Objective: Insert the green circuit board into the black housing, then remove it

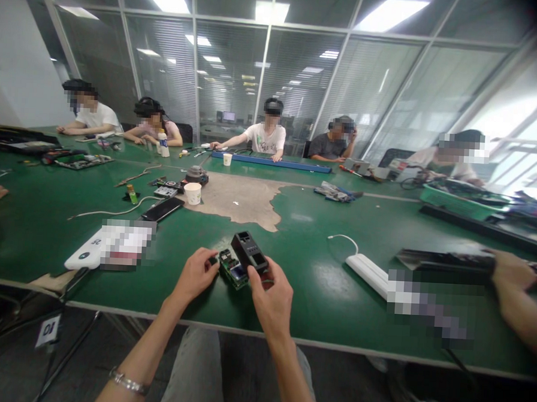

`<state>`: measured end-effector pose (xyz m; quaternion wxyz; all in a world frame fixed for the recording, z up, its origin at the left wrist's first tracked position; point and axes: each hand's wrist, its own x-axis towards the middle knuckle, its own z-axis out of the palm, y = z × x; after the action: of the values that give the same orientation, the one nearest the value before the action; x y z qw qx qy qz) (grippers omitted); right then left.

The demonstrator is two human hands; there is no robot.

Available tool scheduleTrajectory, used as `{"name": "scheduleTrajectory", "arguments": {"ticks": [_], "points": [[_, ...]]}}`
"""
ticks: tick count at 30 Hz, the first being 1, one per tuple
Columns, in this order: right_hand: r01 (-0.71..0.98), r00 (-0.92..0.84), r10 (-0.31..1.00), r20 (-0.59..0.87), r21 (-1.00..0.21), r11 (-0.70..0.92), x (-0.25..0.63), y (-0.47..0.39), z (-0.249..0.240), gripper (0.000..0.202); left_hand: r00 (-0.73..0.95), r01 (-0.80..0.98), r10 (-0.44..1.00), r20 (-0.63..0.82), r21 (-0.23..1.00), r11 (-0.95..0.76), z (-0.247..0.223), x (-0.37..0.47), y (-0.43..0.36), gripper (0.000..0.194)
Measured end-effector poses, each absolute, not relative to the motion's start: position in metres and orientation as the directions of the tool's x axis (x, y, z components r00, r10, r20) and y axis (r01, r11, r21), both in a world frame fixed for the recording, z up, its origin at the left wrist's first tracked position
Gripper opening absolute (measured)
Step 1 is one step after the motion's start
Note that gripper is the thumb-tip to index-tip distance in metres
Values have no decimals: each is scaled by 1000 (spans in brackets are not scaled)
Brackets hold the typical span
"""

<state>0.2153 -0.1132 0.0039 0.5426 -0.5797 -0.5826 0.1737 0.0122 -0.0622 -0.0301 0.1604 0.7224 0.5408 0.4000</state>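
Between my hands, near the front of the green table (309, 287), is a small green circuit board (234, 273) with several components on it. My right hand (272, 297) grips a black plastic housing (249, 252) with cut-out openings, tilted over the right part of the board and hiding some of it. At the board's left edge is my left hand (197, 275), its fingers bent and closed with the fingertips against the edge. A small dark patch by those fingertips is too unclear to name.
To the left lie a white device (86, 248) and a black phone (164, 209); a paper cup (192, 193) stands behind. A white power strip (368, 275) lies right, near another person's hand (512, 274). Across the table, several people sit around a long blue bar (275, 162).
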Motion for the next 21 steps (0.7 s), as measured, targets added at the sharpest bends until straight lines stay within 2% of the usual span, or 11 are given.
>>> {"name": "scheduleTrajectory", "arguments": {"ticks": [6,11,14,21], "points": [[613,339,815,470,-768,187,243,-108,-19,43,101,666,912,397,654,-358,-31,12,-61,24],[664,310,831,462,-731,158,248,-107,-32,40,140,678,902,408,624,-388,-30,12,-64,22],[693,302,832,466,-706,144,249,-107,-37,46,150,679,900,410,618,-395,-28,13,-65,23],[731,299,820,488,-670,133,253,-108,-41,61,141,601,926,350,713,-362,-25,10,-69,31]]}}
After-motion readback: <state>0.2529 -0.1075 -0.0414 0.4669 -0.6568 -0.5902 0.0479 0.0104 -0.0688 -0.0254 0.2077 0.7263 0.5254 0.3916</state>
